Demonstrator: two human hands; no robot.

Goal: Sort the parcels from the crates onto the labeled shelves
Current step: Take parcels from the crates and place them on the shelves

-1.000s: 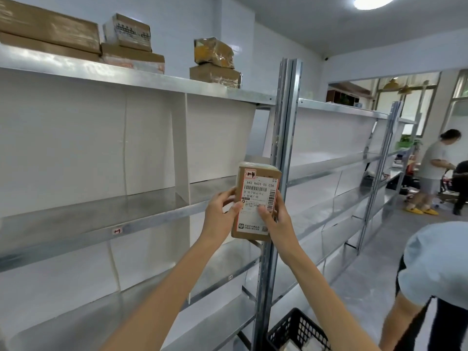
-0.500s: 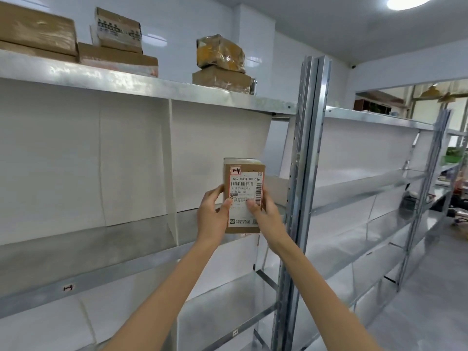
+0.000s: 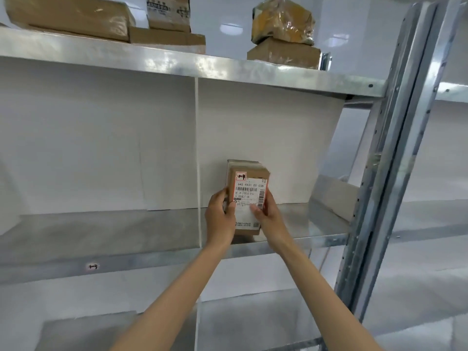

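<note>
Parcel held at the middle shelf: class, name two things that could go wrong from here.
1. The parcel is held upright, narrow end down, near the front edge of the middle shelf; once the left hand and right hand let go, it may tip off.
2. It is right of the white divider, while the only visible shelf tag is left of it: possibly the wrong compartment.

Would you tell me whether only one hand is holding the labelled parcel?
No, the left hand and the right hand both grip the parcel.
</note>
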